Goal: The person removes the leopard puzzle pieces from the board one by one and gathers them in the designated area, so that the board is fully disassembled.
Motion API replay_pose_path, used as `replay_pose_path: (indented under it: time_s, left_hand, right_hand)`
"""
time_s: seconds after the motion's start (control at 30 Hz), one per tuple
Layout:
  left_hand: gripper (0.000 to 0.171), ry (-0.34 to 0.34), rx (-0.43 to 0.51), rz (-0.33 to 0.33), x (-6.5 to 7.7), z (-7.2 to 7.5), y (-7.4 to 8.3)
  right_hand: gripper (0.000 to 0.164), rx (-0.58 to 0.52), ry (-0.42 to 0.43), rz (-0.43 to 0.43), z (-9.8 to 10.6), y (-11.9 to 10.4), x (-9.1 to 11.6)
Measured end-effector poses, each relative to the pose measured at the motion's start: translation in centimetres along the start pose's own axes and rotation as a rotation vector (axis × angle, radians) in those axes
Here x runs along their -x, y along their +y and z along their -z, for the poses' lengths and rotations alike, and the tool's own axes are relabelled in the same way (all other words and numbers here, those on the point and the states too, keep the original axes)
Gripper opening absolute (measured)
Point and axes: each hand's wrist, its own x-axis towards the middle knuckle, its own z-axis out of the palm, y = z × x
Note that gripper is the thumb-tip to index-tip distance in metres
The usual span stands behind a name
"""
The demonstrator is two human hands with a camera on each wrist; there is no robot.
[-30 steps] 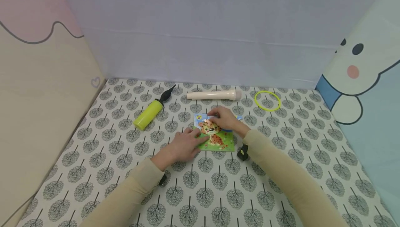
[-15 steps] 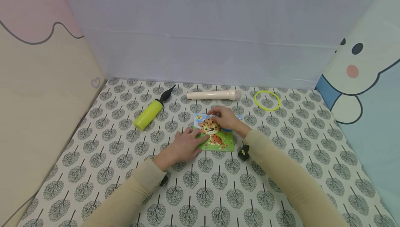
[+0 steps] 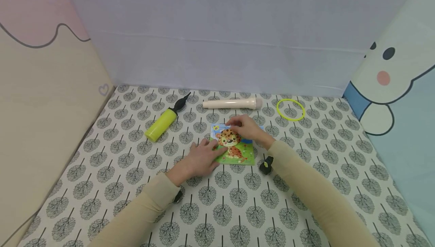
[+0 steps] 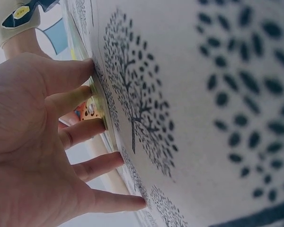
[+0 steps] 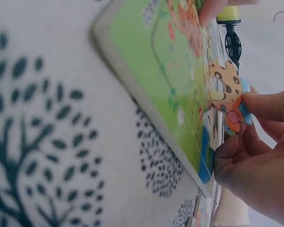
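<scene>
On the tree-print cloth (image 3: 223, 201), I've got the leopard puzzle (image 3: 236, 152) flat, right hand (image 3: 247, 126) pinching a tilted spotted piece (image 5: 233, 92) over its top; pale patch there a second ago now looks covered, so probably aligning; left hand (image 3: 202, 158) spread-fingered at its left edge.

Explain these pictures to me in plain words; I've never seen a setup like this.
There is no robot here: each grip is simply a person's bare hand. The wide view comes from a camera worn on the head, looking forward and down; the two close-ups come from cameras on the wrists. On a tree-patterned cloth lie a leopard picture board, what looks like a yellow-green pump with a black nozzle, a pale stick and a thin yellow ring. The left grip touches the board's left side, fingers spread. The right grip pinches a spotted piece, clearest in the right wrist view.
</scene>
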Motion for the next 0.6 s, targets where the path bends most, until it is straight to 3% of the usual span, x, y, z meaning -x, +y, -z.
replay_pose_path:
  time_s: [0.4, 0.6]
  left_hand:
    - [0.058, -0.002, 0.027, -0.01, 0.21, 0.44, 0.16]
    - [0.058, -0.002, 0.038, -0.019, 0.21, 0.49, 0.07]
  right_hand:
    - [0.021, -0.019, 0.0, -0.005, 0.26, -0.14, 0.21]
    - [0.022, -0.083, 0.002, 0.009, 0.6, 0.08, 0.35]
